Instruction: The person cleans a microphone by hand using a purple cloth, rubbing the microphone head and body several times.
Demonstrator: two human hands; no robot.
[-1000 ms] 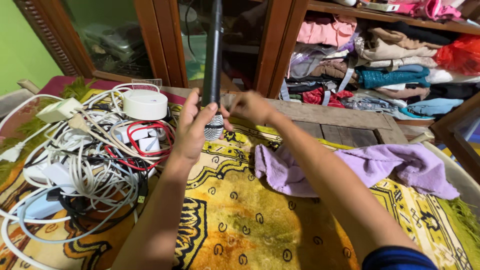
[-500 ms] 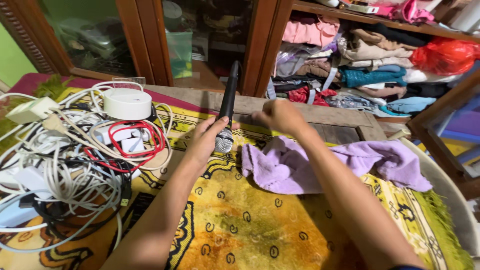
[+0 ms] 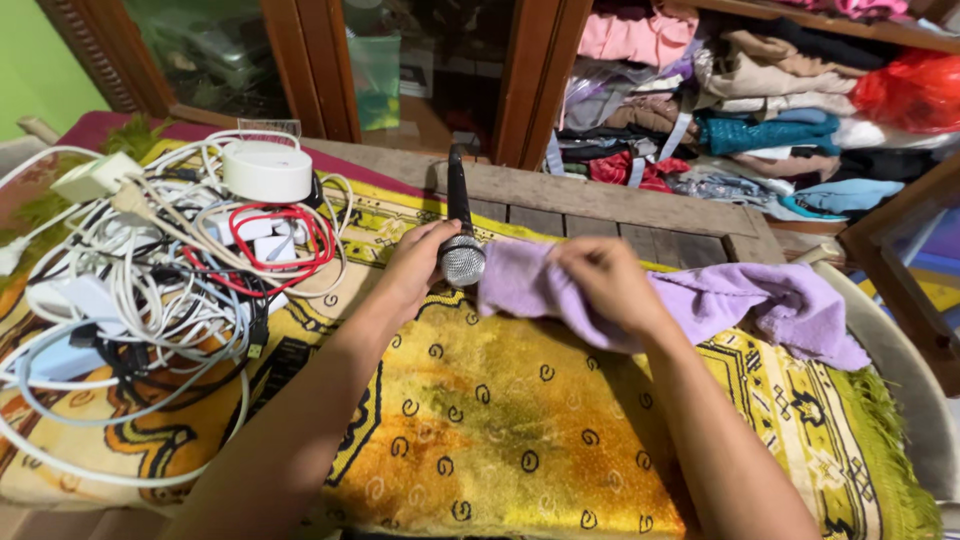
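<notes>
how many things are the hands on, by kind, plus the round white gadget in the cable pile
microphone, held by the left hand: 1
purple cloth, gripped by the right hand: 1
round white device on the tangle of cables: 1
Total: 3

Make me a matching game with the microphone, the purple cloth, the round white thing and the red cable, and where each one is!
Things:
1. microphone
2. purple cloth
3. round white device
4. red cable

Places:
A. on top of the cable pile, at its far end
B. looped among the white cables
C. gripped in the left hand, mesh head towards the person
D. pinched at one end by the right hand, the rest lying on the yellow rug

Pairs: 1-C, 2-D, 3-A, 4-B
</notes>
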